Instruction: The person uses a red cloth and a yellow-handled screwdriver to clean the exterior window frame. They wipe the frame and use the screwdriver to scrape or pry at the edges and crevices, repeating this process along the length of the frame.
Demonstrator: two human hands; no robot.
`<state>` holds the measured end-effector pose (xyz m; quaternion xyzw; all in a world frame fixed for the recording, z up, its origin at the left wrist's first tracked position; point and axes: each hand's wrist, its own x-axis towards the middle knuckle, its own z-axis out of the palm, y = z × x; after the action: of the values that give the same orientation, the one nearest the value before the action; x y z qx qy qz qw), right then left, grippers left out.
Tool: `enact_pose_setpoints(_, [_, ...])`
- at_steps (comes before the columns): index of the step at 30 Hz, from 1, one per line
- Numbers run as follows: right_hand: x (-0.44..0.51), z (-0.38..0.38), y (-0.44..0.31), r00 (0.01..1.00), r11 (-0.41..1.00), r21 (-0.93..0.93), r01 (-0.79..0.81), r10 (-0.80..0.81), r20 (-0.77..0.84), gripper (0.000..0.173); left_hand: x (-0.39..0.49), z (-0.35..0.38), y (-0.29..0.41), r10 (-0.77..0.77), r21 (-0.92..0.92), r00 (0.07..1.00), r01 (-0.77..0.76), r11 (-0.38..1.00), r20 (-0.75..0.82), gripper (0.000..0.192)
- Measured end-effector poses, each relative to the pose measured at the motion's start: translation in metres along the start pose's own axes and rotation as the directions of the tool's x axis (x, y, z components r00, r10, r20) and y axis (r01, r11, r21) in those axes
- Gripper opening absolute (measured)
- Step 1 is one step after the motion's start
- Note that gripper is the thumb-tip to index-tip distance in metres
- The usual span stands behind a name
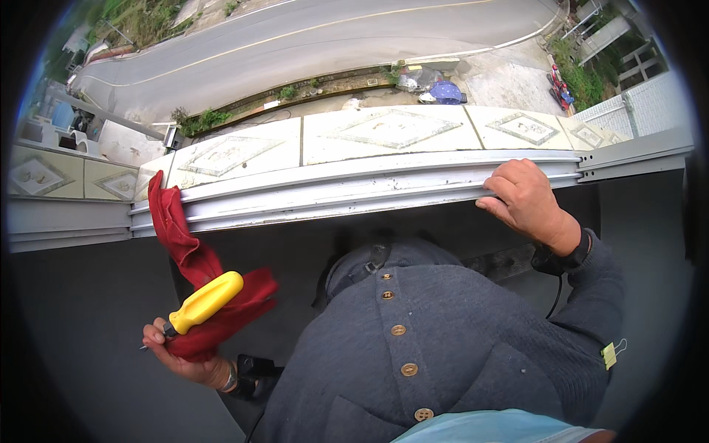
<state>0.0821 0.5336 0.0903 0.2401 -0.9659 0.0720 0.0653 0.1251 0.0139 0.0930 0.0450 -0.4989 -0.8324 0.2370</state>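
My left hand (185,357) grips a screwdriver (206,302) by the shaft end of its yellow handle, the handle pointing up and to the right. A red cloth (194,260) is bunched in the same hand, and its far end lies over the left part of the white sliding-window track (343,188). My right hand (523,194) rests on the track's inner edge towards its right end, with fingers curled over the rail and the thumb below. Dark specks of dirt mark the track between the two hands.
Beyond the track runs a tiled outer ledge (382,130) with diamond patterns. Past it is a drop to a road (266,52), with a covered scooter (443,92) below. Grey window-frame sides stand at left (72,221) and right (637,158). Cords hang from both wrist devices.
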Motion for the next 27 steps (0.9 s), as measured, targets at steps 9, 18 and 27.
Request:
enact_pose_setpoints(9, [-0.042, 0.017, -0.027, 0.934, 0.908, -0.248, -0.337, 0.288, -0.213, 0.049, 0.005, 0.025, 0.002, -0.007, 0.069, 0.999, 0.004, 0.998, 0.043, 0.029])
enact_pose_setpoints(18, [0.019, 0.037, -0.084, 0.981, 0.986, -0.067, -0.151, 0.141, -0.136, 0.03, 0.019, 0.008, 0.006, -0.059, -0.077, 0.947, 0.088, 0.993, 0.316, 0.026])
enact_pose_setpoints(27, [0.092, 0.049, -0.112, 0.991, 0.922, 0.364, 0.133, -0.12, -0.06, 0.031, 0.021, -0.001, 0.0, -0.006, -0.013, 1.0, 0.006, 1.0, -0.014, 0.03])
